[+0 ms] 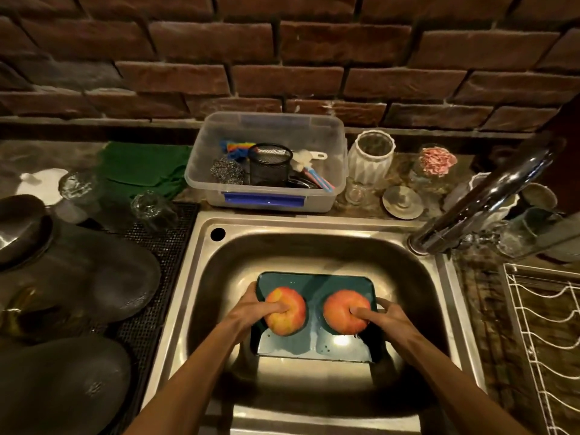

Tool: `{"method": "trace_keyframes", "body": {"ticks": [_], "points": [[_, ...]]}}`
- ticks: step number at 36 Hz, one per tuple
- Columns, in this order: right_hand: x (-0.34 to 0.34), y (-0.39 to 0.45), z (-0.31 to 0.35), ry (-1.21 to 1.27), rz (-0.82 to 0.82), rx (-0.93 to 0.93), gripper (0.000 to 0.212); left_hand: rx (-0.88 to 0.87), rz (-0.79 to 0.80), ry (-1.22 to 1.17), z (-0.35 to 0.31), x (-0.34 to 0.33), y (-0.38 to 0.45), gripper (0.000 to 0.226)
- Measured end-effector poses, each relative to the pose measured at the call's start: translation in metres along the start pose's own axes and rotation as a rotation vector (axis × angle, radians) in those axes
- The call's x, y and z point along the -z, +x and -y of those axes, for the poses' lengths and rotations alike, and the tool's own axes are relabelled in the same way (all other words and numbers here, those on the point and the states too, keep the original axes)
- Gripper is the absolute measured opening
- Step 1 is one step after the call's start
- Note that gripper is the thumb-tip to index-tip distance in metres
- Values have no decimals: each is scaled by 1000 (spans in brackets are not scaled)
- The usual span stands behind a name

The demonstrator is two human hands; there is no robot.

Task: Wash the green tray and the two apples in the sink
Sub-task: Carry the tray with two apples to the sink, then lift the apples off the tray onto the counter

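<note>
we're in a home kitchen: a stainless steel sink (pixel 317 246) set into the counter, a chrome tap (pixel 480 199) at its right, a brick wall (pixel 282 58) behind. a clear tub (pixel 266 161) of scrubbers and brushes sits at the back, a white wire dish rack (pixel 546 334) on the right, upturned glasses (pixel 150 205) draining left.

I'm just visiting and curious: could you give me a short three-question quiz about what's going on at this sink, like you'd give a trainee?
1. True or false: water is running from the faucet onto the tray.
2. Where do the two apples sit? A) on the wire rack B) on the green tray in the sink C) in the clear plastic box
3. Fill in: each hand grips the tray's edge while its ____ presses on an apple.

Key
1. False: no stream is visible.
2. B: the left apple and right apple lie on the tray.
3. Thumb: so for the left hand and the right hand.
</note>
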State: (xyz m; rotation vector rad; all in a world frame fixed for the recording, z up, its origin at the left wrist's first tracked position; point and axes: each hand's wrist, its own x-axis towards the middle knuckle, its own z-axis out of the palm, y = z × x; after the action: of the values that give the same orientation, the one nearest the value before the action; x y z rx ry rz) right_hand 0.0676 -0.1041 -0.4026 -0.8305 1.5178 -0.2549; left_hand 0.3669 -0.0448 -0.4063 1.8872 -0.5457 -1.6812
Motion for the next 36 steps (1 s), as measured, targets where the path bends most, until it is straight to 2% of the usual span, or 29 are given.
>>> {"method": "trace_keyframes", "body": {"ticks": [4,13,17,19,22,26,31,36], "points": [[-1,3,-1,-5,-13,0,91,-14,11,7,1,2,4,89],[-2,-1,4,-51,-16,0,79,0,20,176,3,8,8,102],[-1,-8,10,-157,-22,122,83,-47,-74,324,-1,9,4,119],[1,-13,11,-224,-43,233,80,-133,-95,343,-2,9,-1,114],[3,-22,8,-348,-69,356,87,-292,-73,386,-1,9,-12,103],[-3,-25,2,-464,-32,520,98,-477,-18,518,6,8,-21,107],[-13,-13,-4,-542,63,598,110,-474,26,592,16,2,-14,119],[-19,-1,-14,-530,34,622,106,-477,-4,615,23,-5,-5,111]]}}
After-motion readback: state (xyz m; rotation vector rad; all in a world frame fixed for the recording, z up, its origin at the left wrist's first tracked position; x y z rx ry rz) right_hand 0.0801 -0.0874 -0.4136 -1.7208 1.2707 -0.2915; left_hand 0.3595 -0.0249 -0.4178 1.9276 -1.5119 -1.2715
